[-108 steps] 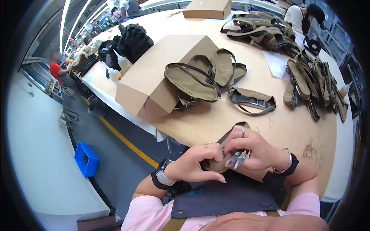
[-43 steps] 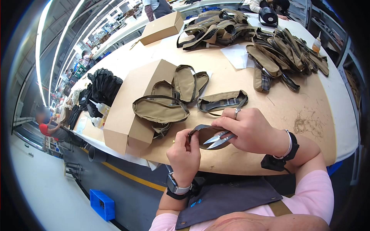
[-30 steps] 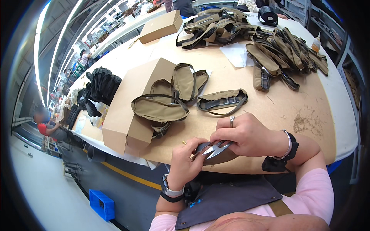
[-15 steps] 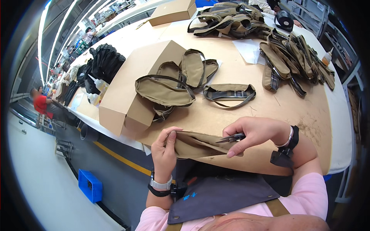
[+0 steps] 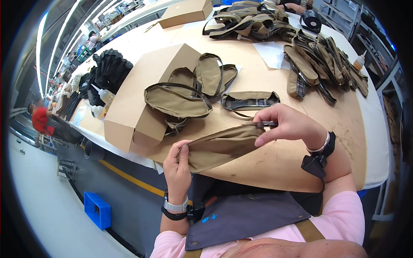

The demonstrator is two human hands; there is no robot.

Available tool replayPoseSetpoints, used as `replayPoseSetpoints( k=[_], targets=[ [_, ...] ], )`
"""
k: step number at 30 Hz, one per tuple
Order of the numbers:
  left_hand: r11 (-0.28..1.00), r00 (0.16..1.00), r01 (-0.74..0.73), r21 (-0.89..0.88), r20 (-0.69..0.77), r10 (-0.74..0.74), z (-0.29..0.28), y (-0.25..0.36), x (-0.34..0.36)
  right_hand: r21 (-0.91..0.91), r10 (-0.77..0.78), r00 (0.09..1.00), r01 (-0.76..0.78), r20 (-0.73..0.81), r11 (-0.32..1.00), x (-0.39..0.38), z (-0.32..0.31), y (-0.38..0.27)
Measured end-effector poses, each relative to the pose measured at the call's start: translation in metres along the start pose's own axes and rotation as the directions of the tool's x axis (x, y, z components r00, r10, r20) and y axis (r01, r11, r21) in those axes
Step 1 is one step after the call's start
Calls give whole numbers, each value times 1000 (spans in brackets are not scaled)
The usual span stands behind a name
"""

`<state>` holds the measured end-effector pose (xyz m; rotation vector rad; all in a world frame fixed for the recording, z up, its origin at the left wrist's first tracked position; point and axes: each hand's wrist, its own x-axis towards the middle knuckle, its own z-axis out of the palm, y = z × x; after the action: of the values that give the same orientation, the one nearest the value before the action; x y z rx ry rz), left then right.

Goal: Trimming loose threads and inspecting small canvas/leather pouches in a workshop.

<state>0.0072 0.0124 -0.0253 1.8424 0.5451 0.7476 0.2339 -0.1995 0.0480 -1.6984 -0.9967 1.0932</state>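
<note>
An olive fabric piece (image 5: 221, 148) is stretched between my hands over the table's near edge. My left hand (image 5: 177, 167) pinches its left end, thumb on top. My right hand (image 5: 284, 124) grips the right end together with metal thread snips (image 5: 269, 124), which are partly hidden by my fingers. Just beyond sits a small pouch with plaid lining and a loop strap (image 5: 249, 101). Several unfinished olive pouches with dark binding (image 5: 176, 101) rest on and beside a cardboard box (image 5: 124, 120) at left.
Piles of olive pouches (image 5: 316, 66) occupy the right and back, near white paper (image 5: 269, 53), a glue bottle (image 5: 359, 62) and a black cylinder (image 5: 310, 21). Black fabric (image 5: 112, 66) and bottles lie left. Co-workers (image 5: 43, 120) sit along the tables. A blue bin (image 5: 97, 208) stands on the floor.
My hands have spread apart, pulling the piece lengthwise. The right hand has risen up and rightward, the left slightly leftward. The snips, earlier pointing into the piece, are now mostly covered.
</note>
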Motion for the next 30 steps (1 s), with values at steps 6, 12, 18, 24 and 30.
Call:
replayPoseSetpoints(
  k=[6, 12, 18, 24, 30],
  targets=[
    [998, 998, 53, -24, 45, -51, 9, 7, -5, -71, -124, 967, 110, -222, 991, 18, -11, 29],
    [992, 990, -111, 62, 90, 106, 23, 3, -18, -567, -517, 737, 222, -435, 793, 29, 7, 36],
    [983, 998, 10, -185, -52, -19, 11, -3, -9, 165, -77, 941, 138, -329, 977, 19, 10, 16],
    [954, 998, 52, -294, -20, -60, 10, -17, -8, 500, -82, 993, 111, -80, 859, 9, 13, 12],
    [808, 943, 320, -495, 244, -225, 8, -15, -10, 455, -122, 953, 241, -276, 857, 3, 23, 3]
  ],
)
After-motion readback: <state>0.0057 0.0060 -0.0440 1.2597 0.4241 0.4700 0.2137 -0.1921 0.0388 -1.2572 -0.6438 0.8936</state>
